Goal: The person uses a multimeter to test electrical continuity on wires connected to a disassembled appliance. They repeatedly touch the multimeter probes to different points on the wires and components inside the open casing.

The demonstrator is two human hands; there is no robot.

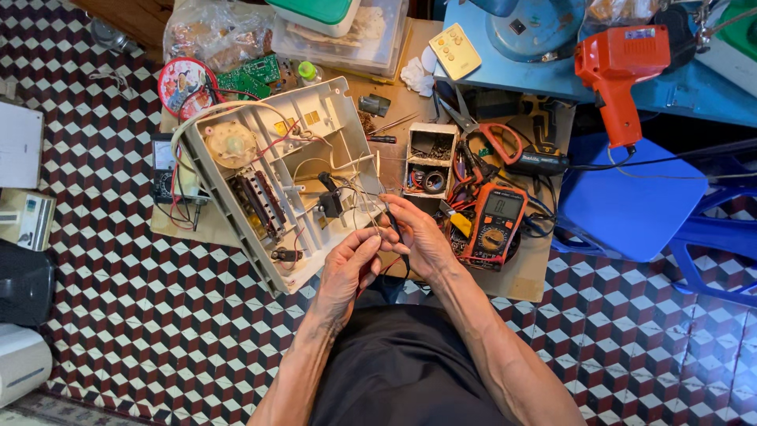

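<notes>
Two hands meet over thin wires (377, 207) trailing from our opened white appliance casing (277, 177) on the surface (524, 276). Our left hand (347, 272) pinches narrow from below, our right hand (418, 237) grips a dark lead. Wires run up-left toward the casing; the right sits nearer.

One head-worn camera looks almost straight down from above the person's lap, close enough that both forearms fill the lower frame. The left hand (347, 268) and right hand (422, 237) sit near the centre. Beyond them lies the cluttered surface (524, 276), with the tiled floor (142, 315) to the left hand's side.
</notes>
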